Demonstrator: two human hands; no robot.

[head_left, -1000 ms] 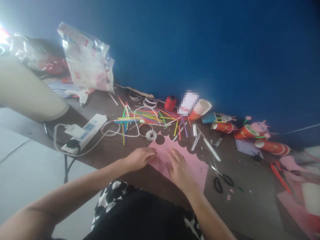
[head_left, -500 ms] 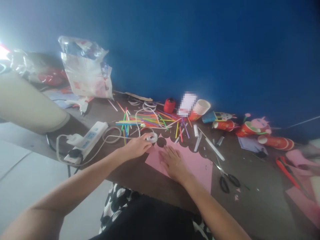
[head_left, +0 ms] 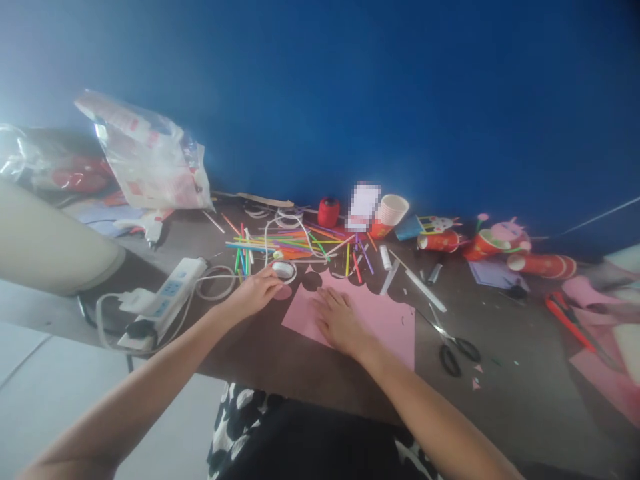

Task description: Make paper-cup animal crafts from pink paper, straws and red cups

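A pink paper sheet (head_left: 387,327) lies on the dark table, with scalloped cut-outs along its far edge and a round hole near its left corner. My right hand (head_left: 343,322) rests flat on it, fingers stretched out. Just left of the sheet, my left hand (head_left: 255,293) has its fingers closed at the side of a white tape roll (head_left: 284,269). A small pink paper disc (head_left: 283,292) shows beside those fingertips; whether they touch it I cannot tell. Scissors (head_left: 450,341) with black handles lie to the right of the sheet.
Coloured sticks (head_left: 300,243) lie scattered behind my hands. A power strip (head_left: 167,297) with cables is on the left, near a glue gun (head_left: 150,227) and a plastic bag (head_left: 155,163). Stacked paper cups (head_left: 393,212) stand at the back; red cup figures (head_left: 485,245) and a red-handled cutter (head_left: 570,323) are right.
My left hand has drawn the white roll a little left, away from the sheet, and the pink disc now shows below it. My right hand stays on the paper. The view has shifted slightly.
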